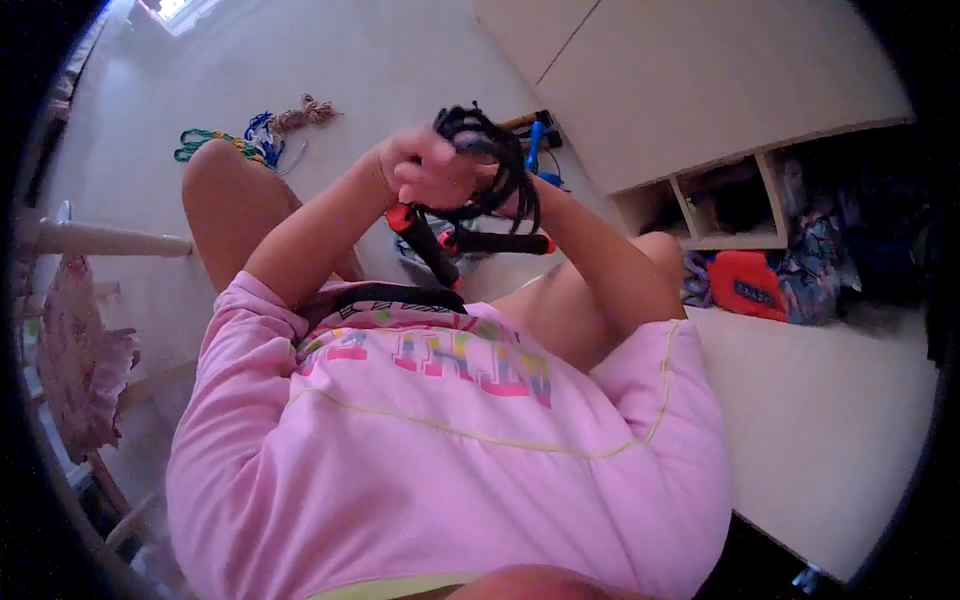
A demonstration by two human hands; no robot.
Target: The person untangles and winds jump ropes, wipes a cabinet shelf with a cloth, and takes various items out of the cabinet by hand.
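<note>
A black jump rope (pixel 522 185), gathered in loops, is held up in front of my chest between both hands. My left hand (pixel 425 165) is closed around the coil, its fingers slightly blurred. On the other side my right hand (pixel 500 190) grips the same bundle, partly covered by the black strands. Two black handles with red ends hang below: one handle (pixel 430 250) slants down under my left hand, and the other handle (pixel 500 243) points sideways below my right hand. Behind the handles lies a greyish item (pixel 410 262) that I cannot make out.
On the floor at the upper left lie a green cord (pixel 195 143), a blue-and-white cord (pixel 262 135) and a tan cord bundle (pixel 305 113). A blue object (pixel 536 145) is beyond my hands. To the right stand a cubby shelf (pixel 735 240) and a red item (pixel 745 283); a chair rail (pixel 110 240) is at left.
</note>
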